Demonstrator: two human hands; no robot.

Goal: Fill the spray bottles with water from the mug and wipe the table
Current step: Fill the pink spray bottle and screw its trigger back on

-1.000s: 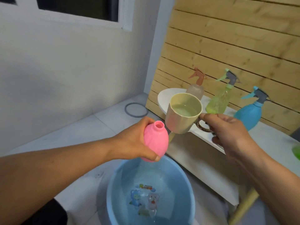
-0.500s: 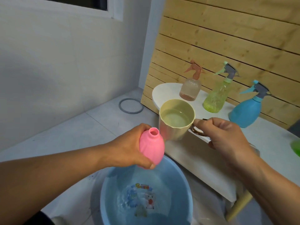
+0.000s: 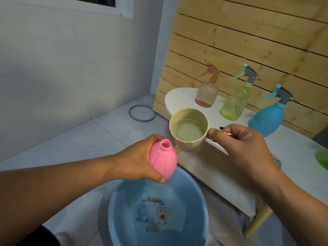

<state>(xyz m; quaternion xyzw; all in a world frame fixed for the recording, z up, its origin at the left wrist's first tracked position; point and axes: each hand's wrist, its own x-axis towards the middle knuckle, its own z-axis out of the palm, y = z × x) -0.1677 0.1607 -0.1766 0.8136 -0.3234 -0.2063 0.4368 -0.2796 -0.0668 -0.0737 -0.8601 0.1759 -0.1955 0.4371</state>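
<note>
My left hand (image 3: 136, 160) grips a pink bottle (image 3: 163, 161) with no spray head, its open neck tilted up toward the mug. My right hand (image 3: 245, 148) holds the handle of a cream mug (image 3: 189, 129) with water in it, just right of and slightly above the bottle's neck. Both are held over a blue basin (image 3: 124, 210) holding water. On the white table (image 3: 292, 150) stand three capped spray bottles: a clear pink-brown one (image 3: 206, 94), a yellow-green one (image 3: 235, 103) and a blue one (image 3: 268, 119).
A wooden slat wall (image 3: 248, 43) backs the table. A grey ring (image 3: 142, 113) lies on the tiled floor by the white wall. Something green (image 3: 322, 159) shows at the table's right edge. A wooden table leg (image 3: 257, 222) slants down at lower right.
The mug has come lower and more level, now sitting beside the pink bottle's neck. The bottle's neck has tilted more upright. The view has shifted slightly down.
</note>
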